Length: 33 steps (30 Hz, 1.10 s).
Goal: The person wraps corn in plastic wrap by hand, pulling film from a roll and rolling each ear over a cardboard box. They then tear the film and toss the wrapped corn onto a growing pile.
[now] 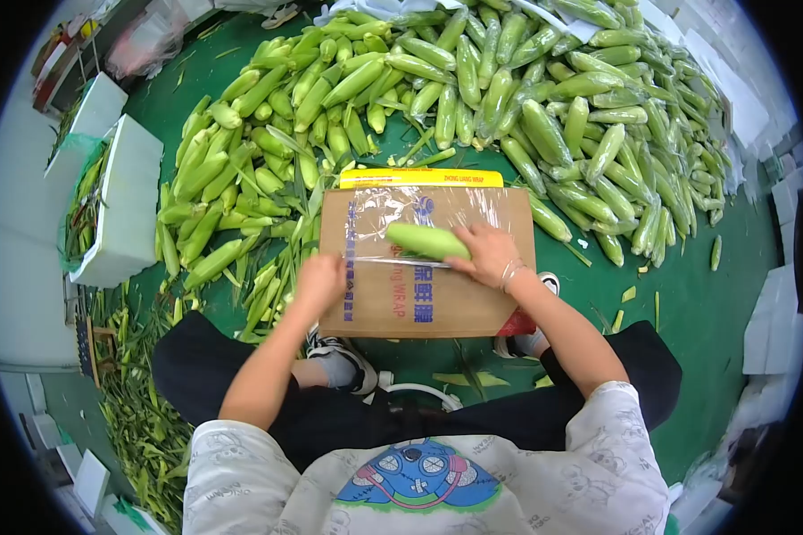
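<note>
An ear of corn in its green husk [426, 241] lies on clear cling film [473, 207] spread over the cardboard box [455, 308]. My right hand [489, 256] grips the right end of the ear. At the box's left edge my left hand [321, 282] is closed, slightly blurred, at the left end of the film's front edge, which it appears to pinch. The film's edge stretches as a shiny line from there toward the ear. Behind the box, a yellow cling film carton [419, 178] stands against its far side.
Unwrapped husked corn [214, 178] is heaped at the far left. Film-wrapped ears [598, 178] are piled at the far right. A white foam box [120, 205] stands at left. Loose husk leaves [143, 401] litter the green floor [705, 303].
</note>
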### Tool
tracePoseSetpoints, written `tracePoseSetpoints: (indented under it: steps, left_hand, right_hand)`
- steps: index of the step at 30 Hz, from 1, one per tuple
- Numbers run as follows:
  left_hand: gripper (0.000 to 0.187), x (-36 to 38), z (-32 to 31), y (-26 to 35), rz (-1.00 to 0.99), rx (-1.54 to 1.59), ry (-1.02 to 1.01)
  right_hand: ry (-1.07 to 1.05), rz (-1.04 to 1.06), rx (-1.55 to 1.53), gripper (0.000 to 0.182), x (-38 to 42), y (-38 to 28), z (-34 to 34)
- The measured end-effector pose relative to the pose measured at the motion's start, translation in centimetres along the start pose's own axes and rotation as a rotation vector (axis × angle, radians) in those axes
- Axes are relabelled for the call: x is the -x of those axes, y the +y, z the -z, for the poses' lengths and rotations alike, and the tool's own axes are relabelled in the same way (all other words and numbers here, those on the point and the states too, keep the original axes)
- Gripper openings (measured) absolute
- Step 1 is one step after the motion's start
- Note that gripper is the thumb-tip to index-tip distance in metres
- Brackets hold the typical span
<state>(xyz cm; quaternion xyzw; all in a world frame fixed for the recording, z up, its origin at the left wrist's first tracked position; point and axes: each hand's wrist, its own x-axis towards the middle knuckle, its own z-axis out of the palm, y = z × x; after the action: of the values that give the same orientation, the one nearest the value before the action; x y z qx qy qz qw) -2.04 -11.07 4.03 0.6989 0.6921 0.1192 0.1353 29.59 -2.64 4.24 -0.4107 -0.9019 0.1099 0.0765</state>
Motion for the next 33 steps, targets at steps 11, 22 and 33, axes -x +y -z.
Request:
tracePoseSetpoints:
  steps: [11,22,33]
  left_hand:
    - [0.021,-4.6,-5.1,5.9,-0.375,0.390,-0.499]
    - [0.071,-8.4,-6.5,7.2,-0.585,-0.031,0.086]
    - [0.073,9.0,-1.1,10.7,0.470,1.113,-1.678]
  right_hand:
    - [0.176,-0.315,-0.011,0.047,2.8,-6.7,-3.7]
    - [-0.406,-0.197,-0.621,0.043,-9.7,1.1,-2.4]
    - [-0.176,0.132,-0.192,0.066,0.0,-4.1,-5.5]
